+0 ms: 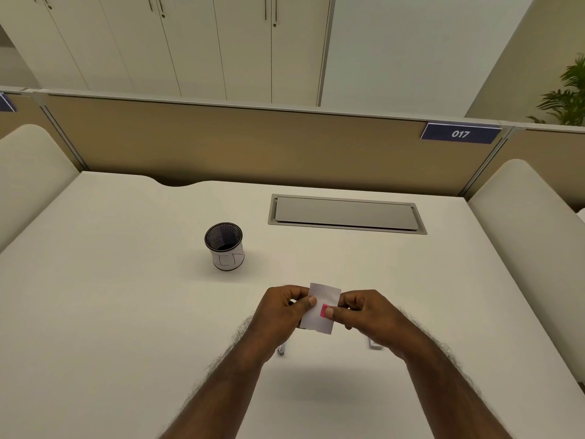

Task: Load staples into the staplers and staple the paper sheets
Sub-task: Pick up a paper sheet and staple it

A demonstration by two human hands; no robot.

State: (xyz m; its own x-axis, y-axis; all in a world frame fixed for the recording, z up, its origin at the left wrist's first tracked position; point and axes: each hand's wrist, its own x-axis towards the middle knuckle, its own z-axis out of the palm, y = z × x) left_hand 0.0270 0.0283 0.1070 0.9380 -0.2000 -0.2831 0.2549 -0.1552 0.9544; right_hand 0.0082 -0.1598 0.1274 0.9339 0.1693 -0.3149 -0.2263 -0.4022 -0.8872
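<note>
Left hand and right hand close together, both pinching small white paper sheets with pink mark, mesh pen cup beyond left hand

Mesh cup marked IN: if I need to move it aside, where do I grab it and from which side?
Grip the mesh cup around its paper-wrapped lower wall, probably coming from its near right side, where both hands already are. It stands upright and alone on the desk, so nothing blocks a sideways wrap. Its mouth is open; avoid pinching the thin rim.
</note>
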